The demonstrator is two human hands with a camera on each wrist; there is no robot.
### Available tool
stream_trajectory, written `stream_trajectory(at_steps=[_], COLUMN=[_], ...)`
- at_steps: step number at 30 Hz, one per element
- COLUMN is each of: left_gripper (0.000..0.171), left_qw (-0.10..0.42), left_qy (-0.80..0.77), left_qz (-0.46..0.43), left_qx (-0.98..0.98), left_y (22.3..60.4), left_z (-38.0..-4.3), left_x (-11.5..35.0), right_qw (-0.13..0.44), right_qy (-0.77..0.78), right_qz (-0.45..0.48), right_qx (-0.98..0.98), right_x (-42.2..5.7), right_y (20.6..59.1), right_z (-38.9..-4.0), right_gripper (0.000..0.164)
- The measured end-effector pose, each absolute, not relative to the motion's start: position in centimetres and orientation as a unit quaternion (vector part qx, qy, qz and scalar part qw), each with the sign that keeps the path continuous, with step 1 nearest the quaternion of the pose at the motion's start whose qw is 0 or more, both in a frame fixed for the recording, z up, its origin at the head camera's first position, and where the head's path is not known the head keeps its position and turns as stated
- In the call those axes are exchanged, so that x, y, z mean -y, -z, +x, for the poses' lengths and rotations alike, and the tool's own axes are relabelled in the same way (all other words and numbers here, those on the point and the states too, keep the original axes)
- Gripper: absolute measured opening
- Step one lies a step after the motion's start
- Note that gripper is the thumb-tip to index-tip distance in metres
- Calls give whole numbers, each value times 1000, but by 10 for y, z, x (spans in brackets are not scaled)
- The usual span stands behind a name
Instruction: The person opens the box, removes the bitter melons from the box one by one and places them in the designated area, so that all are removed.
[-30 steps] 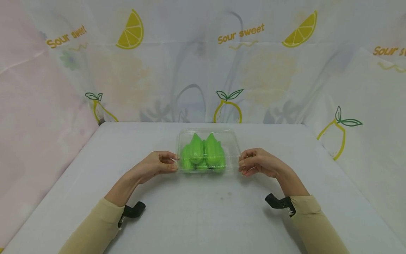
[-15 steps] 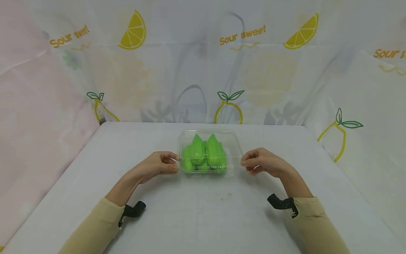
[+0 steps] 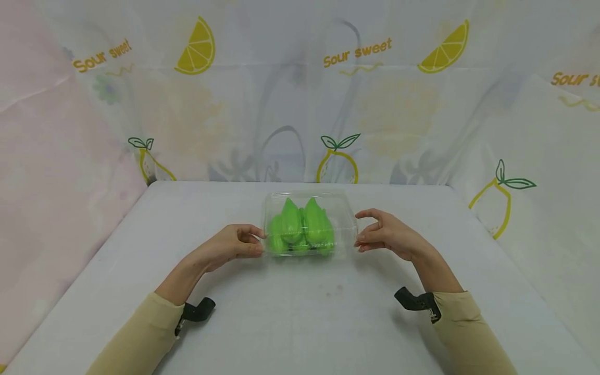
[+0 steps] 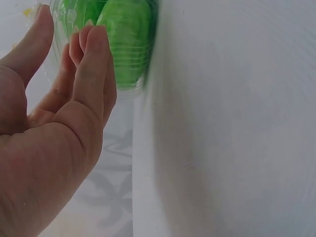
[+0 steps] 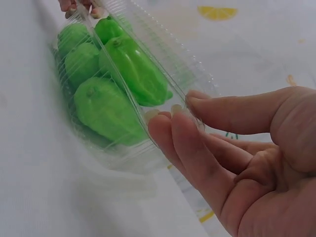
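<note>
A clear box (image 3: 344,224) (green fruits (image 3: 291,224) inside) lies between left hand (image 3: 232,241) and right hand (image 3: 389,236), both pinching it.

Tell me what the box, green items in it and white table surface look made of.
Box: thin clear plastic, glossy; see-through, ribbed walls with bright highlights.
Green items: probably moulded plastic or foam, slightly shiny; uniform bright green, though real produce isn't ruled out.
White table surface: matte, perhaps cloth; no sharp reflections, faint texture.
</note>
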State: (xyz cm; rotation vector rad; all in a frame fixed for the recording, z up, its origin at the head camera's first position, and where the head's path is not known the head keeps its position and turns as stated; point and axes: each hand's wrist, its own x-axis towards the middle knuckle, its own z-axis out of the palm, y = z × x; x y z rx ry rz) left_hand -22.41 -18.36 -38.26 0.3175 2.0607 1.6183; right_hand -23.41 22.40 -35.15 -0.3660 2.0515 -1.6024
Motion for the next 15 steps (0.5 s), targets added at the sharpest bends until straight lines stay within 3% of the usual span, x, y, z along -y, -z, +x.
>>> stream_trajectory(at_steps=[7, 15], left_gripper=[54, 59], left_qw=[253, 265], left_qy=[-595, -581], left_qz=[120, 141], left_qx=[-754, -757], left_y=[383, 382], left_z=[-226, -226], left_x=[186, 191], right_qw=[246, 249], right_qy=[581, 584], right_qz=[-136, -129], right_qx=[-764, -762], right_x=[-223, -224], right_y=[347, 341], right_z=[-233, -231], right_gripper=[59, 60])
